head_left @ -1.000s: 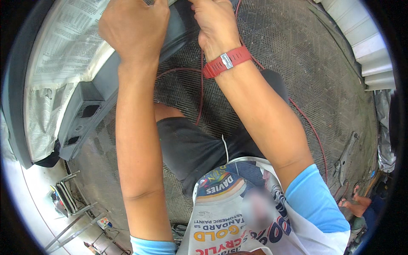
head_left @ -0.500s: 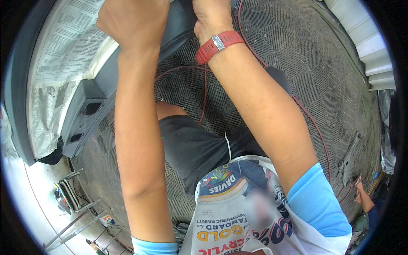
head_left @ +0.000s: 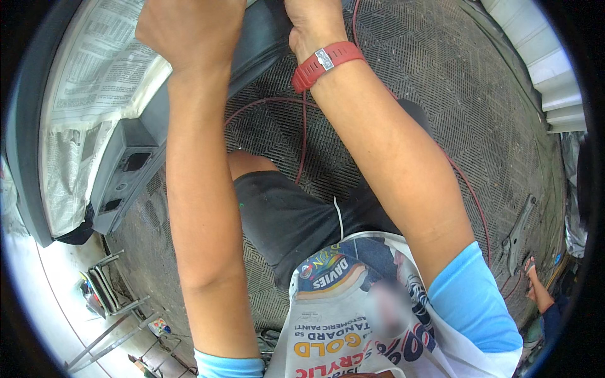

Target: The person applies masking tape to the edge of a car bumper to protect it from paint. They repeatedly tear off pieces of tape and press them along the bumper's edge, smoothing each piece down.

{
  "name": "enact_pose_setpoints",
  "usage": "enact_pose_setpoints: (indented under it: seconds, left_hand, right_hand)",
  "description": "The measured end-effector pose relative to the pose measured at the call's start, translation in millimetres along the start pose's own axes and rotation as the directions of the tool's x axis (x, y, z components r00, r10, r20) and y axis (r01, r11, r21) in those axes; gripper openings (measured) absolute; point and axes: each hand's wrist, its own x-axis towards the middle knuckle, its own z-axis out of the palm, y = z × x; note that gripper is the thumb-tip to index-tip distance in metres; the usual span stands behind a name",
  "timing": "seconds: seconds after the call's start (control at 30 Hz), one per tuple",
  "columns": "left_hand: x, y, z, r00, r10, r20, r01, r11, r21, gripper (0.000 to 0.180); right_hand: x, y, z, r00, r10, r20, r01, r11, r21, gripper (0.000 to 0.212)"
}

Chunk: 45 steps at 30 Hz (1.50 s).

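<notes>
At the top edge my left hand [head_left: 191,28] shows its back, its outer side rounded and closed like a fist. Its fingertips, and whatever they hold, are hidden. Beside it is a large dark grey panel that looks like a car bumper [head_left: 261,53], its inner side covered with taped newspaper [head_left: 94,69]. My right hand [head_left: 313,17] is cut off by the top edge, near the panel's dark end, with a red-strapped watch [head_left: 328,62] on its wrist. The right fingers are out of sight.
Dark ribbed matting [head_left: 454,94] covers the floor. A thin red hose [head_left: 304,135] winds across it, past my legs. A long grey part [head_left: 520,233] lies at the right, near another person's foot [head_left: 530,268]. A metal rack [head_left: 104,286] stands lower left; white corrugated sheeting [head_left: 542,60] rises upper right.
My left hand and forearm have shifted slightly left. My right wrist has moved a little up and to the right. The panel stays in place.
</notes>
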Motion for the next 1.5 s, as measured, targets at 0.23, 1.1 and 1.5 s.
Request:
enact_pose_setpoints:
  seconds: [0.23,1.1,1.5]
  left_hand:
    - [-0.4,-15.8,-7.8,0.954,0.213,-0.210,-0.190,0.974,0.123,0.019]
    - [-123.1,11.7,-57.0,0.584,-0.306,0.752,0.798,0.388,-0.461,0.023]
    - [-116.0,2.2,-57.8,0.714,-0.514,0.475,0.690,0.405,-0.600,0.012]
  right_hand:
    - [-12.6,-12.8,-1.1,1.000,0.000,0.031,0.001,0.999,-0.034,0.014]
    - [-132.0,-35.6,-95.4,0.791,0.084,0.606,0.366,0.729,-0.578,0.063]
    - [-122.3,-23.2,-95.0,0.674,-0.173,0.718,0.698,0.467,-0.543,0.019]
